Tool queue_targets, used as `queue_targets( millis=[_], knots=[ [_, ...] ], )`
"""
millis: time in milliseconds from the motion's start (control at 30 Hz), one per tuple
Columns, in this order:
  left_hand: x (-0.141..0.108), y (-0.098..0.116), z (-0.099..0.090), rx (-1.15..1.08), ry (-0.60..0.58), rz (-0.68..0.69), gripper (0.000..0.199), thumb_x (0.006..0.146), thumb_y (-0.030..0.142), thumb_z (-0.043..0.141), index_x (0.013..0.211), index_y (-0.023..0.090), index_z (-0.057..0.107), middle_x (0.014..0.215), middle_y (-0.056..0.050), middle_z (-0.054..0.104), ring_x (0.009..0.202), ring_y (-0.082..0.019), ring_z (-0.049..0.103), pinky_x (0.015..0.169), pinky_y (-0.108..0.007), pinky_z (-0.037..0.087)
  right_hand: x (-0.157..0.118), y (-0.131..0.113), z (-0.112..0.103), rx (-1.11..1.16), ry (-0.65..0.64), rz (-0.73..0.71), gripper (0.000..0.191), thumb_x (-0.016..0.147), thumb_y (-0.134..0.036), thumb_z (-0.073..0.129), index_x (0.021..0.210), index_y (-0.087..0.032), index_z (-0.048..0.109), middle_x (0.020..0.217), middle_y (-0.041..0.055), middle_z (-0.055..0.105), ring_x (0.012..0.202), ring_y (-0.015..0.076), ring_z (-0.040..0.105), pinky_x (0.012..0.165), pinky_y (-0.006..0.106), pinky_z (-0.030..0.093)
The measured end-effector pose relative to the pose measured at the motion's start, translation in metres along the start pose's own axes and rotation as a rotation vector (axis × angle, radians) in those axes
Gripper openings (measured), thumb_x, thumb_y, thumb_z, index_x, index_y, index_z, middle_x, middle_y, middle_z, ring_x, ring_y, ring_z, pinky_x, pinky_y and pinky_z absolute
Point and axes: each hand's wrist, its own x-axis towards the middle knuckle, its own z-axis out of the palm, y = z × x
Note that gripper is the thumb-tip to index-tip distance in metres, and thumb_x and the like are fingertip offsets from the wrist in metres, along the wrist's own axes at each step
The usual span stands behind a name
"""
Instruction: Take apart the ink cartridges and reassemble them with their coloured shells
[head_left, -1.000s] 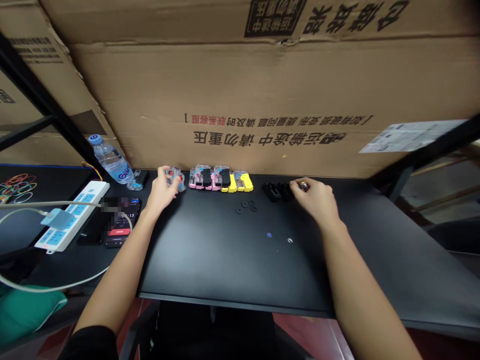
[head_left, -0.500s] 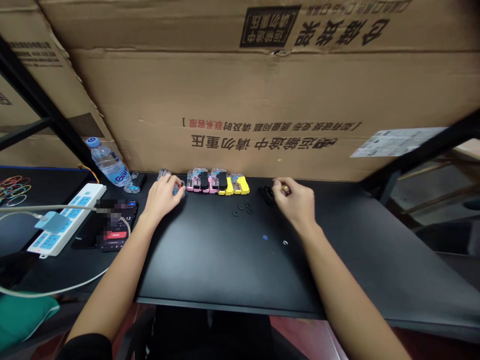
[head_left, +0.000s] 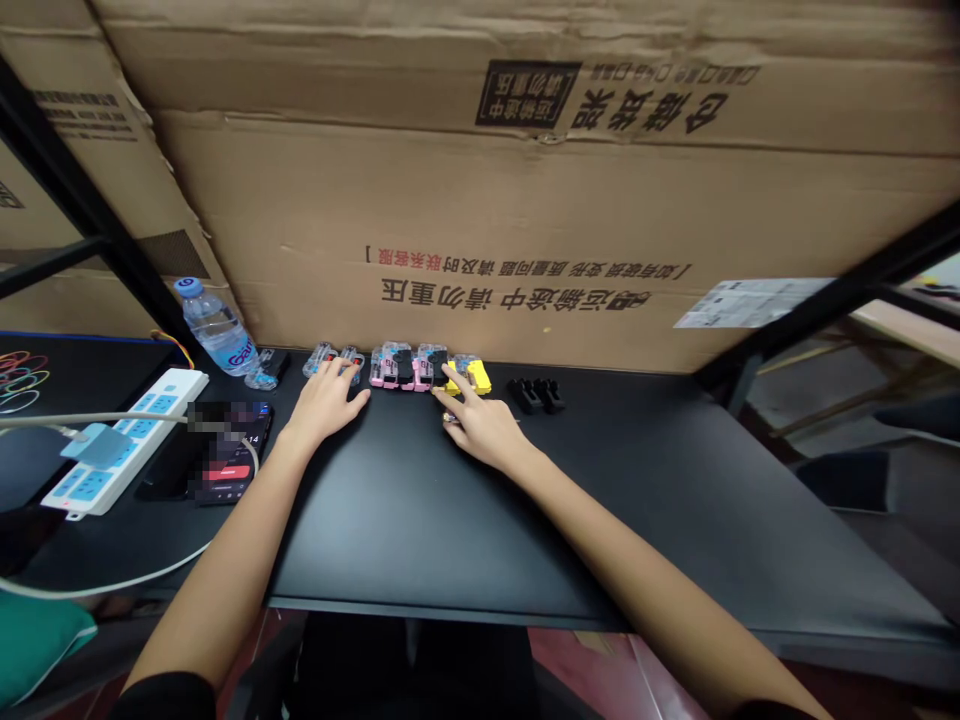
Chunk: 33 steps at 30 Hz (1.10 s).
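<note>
My left hand [head_left: 324,400] lies at the back left of the black table, fingers stretched and apart. Its fingertips rest on or just over small clear plastic cases [head_left: 321,356] with orange and blue parts inside. My right hand [head_left: 480,428] reaches to the middle of the row, its index finger extended at the yellow case [head_left: 478,374]. A small gold-coloured piece [head_left: 450,417] shows between the thumb and a lower finger. Beside that hand stand clear cases with pink bases [head_left: 390,368] and black parts. Two black plastic parts [head_left: 534,395] sit right of the row.
A cardboard sheet [head_left: 450,200] stands behind the table. To the left are a water bottle [head_left: 217,330], a power strip [head_left: 127,440] with a white cable, and a phone [head_left: 236,450]. Black shelf posts [head_left: 810,310] rise at both sides.
My right hand has moved left from the black parts to the yellow case. My left hand's fingers have straightened. The small black rings, blue disc and white ring no longer show.
</note>
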Motion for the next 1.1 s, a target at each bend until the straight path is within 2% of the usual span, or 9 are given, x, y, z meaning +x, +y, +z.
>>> queue_targets(
  millis=[267, 367, 467, 600, 667, 800, 867, 967, 1100],
  knots=[
    [-0.001, 0.001, 0.006, 0.001, -0.074, 0.001, 0.062, 0.102, 0.041, 0.061, 0.156, 0.011, 0.056, 0.162, -0.022, 0.054, 0.151, -0.041, 0.048, 0.122, -0.054, 0.045, 0.014, -0.01, 0.002, -0.066, -0.064, 0.053, 0.054, 0.107, -0.028, 0.05, 0.158, -0.013, 0.056, 0.183, 0.025, 0.02, 0.101, 0.0334, 0.081, 0.074, 0.043, 0.065],
    [-0.002, 0.003, 0.006, -0.01, -0.07, -0.016, 0.063, 0.101, 0.04, 0.063, 0.157, 0.013, 0.055, 0.164, -0.021, 0.053, 0.152, -0.041, 0.047, 0.121, -0.054, 0.045, 0.019, -0.007, 0.005, -0.064, -0.025, 0.048, 0.049, 0.106, -0.027, 0.049, 0.151, -0.012, 0.061, 0.182, 0.0253, 0.025, 0.108, 0.0346, 0.079, 0.074, 0.042, 0.065],
    [-0.002, 0.009, -0.001, -0.016, -0.003, -0.044, 0.057, 0.1, 0.036, 0.064, 0.154, 0.016, 0.059, 0.161, -0.019, 0.058, 0.152, -0.04, 0.047, 0.12, -0.055, 0.044, 0.017, 0.0, 0.005, -0.018, 0.104, 0.024, 0.042, 0.109, -0.029, 0.046, 0.141, -0.014, 0.069, 0.175, 0.0241, 0.042, 0.112, 0.0352, 0.078, 0.069, 0.041, 0.065],
    [-0.002, 0.028, -0.02, -0.141, 0.259, -0.012, 0.034, 0.107, 0.027, 0.052, 0.133, 0.021, 0.073, 0.138, -0.015, 0.074, 0.136, -0.035, 0.061, 0.115, -0.052, 0.045, -0.002, 0.006, 0.002, 0.138, 0.402, -0.047, 0.036, 0.112, -0.03, 0.046, 0.124, -0.022, 0.079, 0.156, 0.0176, 0.066, 0.091, 0.0245, 0.08, 0.064, 0.035, 0.065],
    [-0.004, 0.042, -0.027, -0.24, 0.331, 0.079, 0.03, 0.108, 0.031, 0.054, 0.126, 0.023, 0.076, 0.13, -0.012, 0.077, 0.129, -0.032, 0.065, 0.113, -0.05, 0.046, -0.014, 0.003, 0.001, 0.254, 0.492, -0.094, 0.03, 0.111, -0.031, 0.053, 0.117, -0.025, 0.082, 0.149, 0.0163, 0.071, 0.076, 0.0191, 0.077, 0.064, 0.034, 0.065],
    [-0.01, 0.069, -0.021, -0.375, 0.185, 0.415, 0.037, 0.104, 0.043, 0.067, 0.136, 0.024, 0.072, 0.138, -0.012, 0.075, 0.132, -0.031, 0.065, 0.115, -0.048, 0.045, -0.028, -0.006, 0.006, 0.542, 0.502, -0.159, 0.024, 0.108, -0.033, 0.061, 0.114, -0.027, 0.084, 0.145, 0.015, 0.074, 0.076, 0.0185, 0.078, 0.07, 0.036, 0.068],
    [-0.012, 0.075, -0.014, -0.415, 0.139, 0.462, 0.031, 0.107, 0.039, 0.066, 0.132, 0.024, 0.073, 0.131, -0.011, 0.078, 0.129, -0.029, 0.067, 0.113, -0.046, 0.047, -0.03, -0.008, 0.009, 0.669, 0.479, -0.179, 0.024, 0.107, -0.034, 0.063, 0.113, -0.027, 0.085, 0.143, 0.0142, 0.075, 0.082, 0.0202, 0.08, 0.075, 0.038, 0.069],
    [-0.012, 0.075, -0.007, -0.513, 0.126, 0.426, 0.022, 0.106, 0.036, 0.068, 0.123, 0.023, 0.075, 0.12, -0.009, 0.081, 0.119, -0.027, 0.071, 0.11, -0.044, 0.049, -0.031, -0.002, 0.009, 0.774, 0.44, -0.179, 0.023, 0.106, -0.037, 0.065, 0.108, -0.027, 0.086, 0.136, 0.013, 0.077, 0.089, 0.0226, 0.08, 0.076, 0.038, 0.068],
    [-0.009, 0.066, -0.007, -0.734, 0.133, 0.214, 0.024, 0.102, 0.039, 0.073, 0.12, 0.022, 0.075, 0.115, -0.007, 0.081, 0.106, -0.024, 0.074, 0.1, -0.04, 0.055, -0.031, 0.015, 0.004, 0.808, 0.392, -0.087, 0.03, 0.103, -0.042, 0.067, 0.084, -0.023, 0.079, 0.114, 0.0119, 0.081, 0.075, 0.0206, 0.075, 0.067, 0.035, 0.062]
  ],
)
